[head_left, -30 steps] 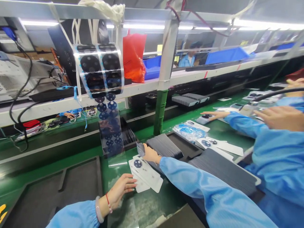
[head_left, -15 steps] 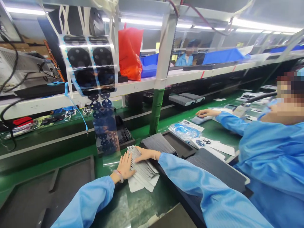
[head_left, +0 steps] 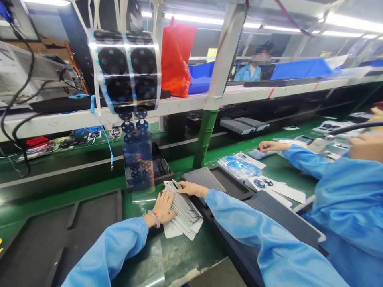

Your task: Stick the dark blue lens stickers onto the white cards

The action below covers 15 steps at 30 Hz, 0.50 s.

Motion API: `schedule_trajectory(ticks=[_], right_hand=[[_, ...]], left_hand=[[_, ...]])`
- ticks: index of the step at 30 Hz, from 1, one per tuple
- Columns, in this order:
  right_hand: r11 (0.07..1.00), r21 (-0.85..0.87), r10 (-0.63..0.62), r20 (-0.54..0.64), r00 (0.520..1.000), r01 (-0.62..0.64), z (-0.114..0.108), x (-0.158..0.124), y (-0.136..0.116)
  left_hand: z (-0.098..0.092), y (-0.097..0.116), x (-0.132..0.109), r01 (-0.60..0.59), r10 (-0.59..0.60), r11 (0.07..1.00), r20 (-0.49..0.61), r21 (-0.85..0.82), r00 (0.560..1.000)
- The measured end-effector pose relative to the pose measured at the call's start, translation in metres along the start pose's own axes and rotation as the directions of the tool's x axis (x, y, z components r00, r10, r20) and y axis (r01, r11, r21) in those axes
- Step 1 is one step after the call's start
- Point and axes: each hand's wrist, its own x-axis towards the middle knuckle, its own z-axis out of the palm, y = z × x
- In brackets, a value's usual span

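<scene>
My left hand (head_left: 163,208) lies flat with fingers stretched out against the left side of a fanned stack of thin grey-and-white cards (head_left: 182,209) on the green bench. My right hand (head_left: 190,188) rests on the far right end of the same stack, fingers bent over its top edge. Both arms wear light blue sleeves. Just beyond the stack hangs a clear film strip (head_left: 138,159) with round dark stickers, fed from a roll (head_left: 128,71) above.
A black tray (head_left: 227,181) with rows of grey cards lies to the right, a dark tray (head_left: 74,231) to the left. A co-worker in blue (head_left: 350,191) sits at right, one hand (head_left: 267,146) on the bench. A green post (head_left: 203,137) stands behind.
A second ago my left hand was near me and my right held one card. Both hands now press on the fanned stack, and the view has shifted slightly.
</scene>
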Motion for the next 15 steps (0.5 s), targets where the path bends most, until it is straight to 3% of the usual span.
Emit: schedule_trajectory(ticks=[6,10,13,15], right_hand=[[0.968,-0.215,0.098,-0.151,0.984,-0.13,0.018,-0.005,-0.015],[0.946,-0.287,0.093,-0.21,0.973,-0.152,0.025,-0.012,-0.03],[0.952,-0.28,0.053,-0.237,0.97,-0.121,0.0,-0.012,-0.043],[0.964,-0.251,0.016,-0.274,0.962,-0.087,-0.032,-0.005,-0.053]], left_hand=[[-0.007,0.002,-0.012,-0.022,0.021,1.0,-0.044,-0.016,0.999],[-0.028,0.004,-0.028,-0.054,0.041,0.996,-0.159,-0.075,0.986],[-0.055,0.0,-0.053,-0.095,0.027,0.974,-0.313,-0.205,0.949],[-0.078,-0.01,-0.074,-0.052,-0.071,0.96,-0.424,-0.273,0.903]])
